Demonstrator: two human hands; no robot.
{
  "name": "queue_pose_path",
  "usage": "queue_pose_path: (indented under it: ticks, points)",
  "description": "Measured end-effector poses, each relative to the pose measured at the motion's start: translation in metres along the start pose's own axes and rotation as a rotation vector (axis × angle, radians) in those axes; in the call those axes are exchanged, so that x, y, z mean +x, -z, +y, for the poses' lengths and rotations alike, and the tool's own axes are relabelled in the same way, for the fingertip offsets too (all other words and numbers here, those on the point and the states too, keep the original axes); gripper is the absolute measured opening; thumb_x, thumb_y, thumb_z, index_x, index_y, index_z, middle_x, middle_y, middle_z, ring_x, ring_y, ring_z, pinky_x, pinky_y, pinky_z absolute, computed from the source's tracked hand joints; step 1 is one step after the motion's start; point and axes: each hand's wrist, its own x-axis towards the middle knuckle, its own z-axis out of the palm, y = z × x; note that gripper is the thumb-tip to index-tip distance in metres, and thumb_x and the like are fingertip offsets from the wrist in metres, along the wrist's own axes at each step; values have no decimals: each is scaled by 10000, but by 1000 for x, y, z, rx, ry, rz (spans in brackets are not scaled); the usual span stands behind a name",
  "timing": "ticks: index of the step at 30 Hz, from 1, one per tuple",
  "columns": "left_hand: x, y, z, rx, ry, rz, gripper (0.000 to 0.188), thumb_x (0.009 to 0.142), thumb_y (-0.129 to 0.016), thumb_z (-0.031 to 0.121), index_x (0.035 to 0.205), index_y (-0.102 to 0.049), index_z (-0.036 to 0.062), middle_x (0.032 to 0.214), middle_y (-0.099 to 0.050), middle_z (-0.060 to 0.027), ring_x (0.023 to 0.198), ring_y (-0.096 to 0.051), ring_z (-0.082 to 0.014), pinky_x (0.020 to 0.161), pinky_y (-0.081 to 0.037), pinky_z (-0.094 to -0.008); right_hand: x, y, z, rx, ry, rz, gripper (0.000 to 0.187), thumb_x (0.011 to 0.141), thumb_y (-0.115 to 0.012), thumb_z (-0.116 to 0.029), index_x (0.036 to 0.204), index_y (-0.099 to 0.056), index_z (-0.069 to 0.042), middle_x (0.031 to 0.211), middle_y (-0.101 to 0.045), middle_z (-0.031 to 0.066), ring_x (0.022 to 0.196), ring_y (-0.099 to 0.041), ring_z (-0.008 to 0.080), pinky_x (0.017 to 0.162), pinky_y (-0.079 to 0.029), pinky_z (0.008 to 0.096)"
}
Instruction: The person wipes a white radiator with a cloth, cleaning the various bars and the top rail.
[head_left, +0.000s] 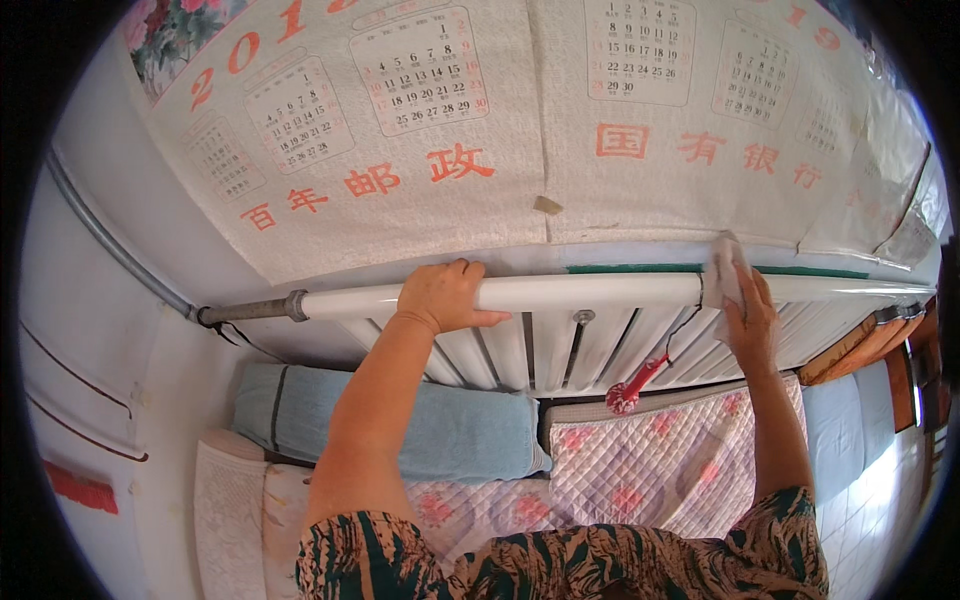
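Note:
A white radiator (pixel 560 294) with a thick top pipe and upright tubes below runs along the wall in front of me. My left hand (pixel 442 295) grips the top pipe left of the middle, its fingers over the far side and its thumb in front. Farther right, my right hand (pixel 750 318) holds a whitish cloth (pixel 727 268) against the top pipe, close to the wall. Beside that hand, a red-handled brush or similar tool (pixel 637 386) hangs from the pipe on a dark cord; its exact kind is unclear.
Paper calendar sheets (pixel 400 215) cover the wall above. A metal pipe (pixel 110 240) joins the radiator at the left. Below lie a blue folded cloth (pixel 400 420) and a quilted flowered pad (pixel 670 460). A brown wooden piece (pixel 860 345) stands at the right end.

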Motion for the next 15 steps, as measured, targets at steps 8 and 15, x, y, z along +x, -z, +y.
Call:
queue_pose_path:
  ticks: [8,15]
  points:
    - [0,3,-1,-9,-1,-13,703,667,-653,711,878,-639,41,859,-660,-147,742,-667,-309,674,-554,-405,-7,5,-9,-75,112,-46,594,770,-604,-15,1344,-527,-146,1375,-493,190,1208,-527,385,964,-459,408]
    - [-4,-5,-4,24,-10,34,704,638,-667,719,859,-634,52,808,-655,-130,721,-662,-293,647,-550,-393,-13,2,-7,-124,-19,-12,580,788,-604,-17,1342,-523,-168,1378,-499,155,1204,-537,359,973,-465,412]
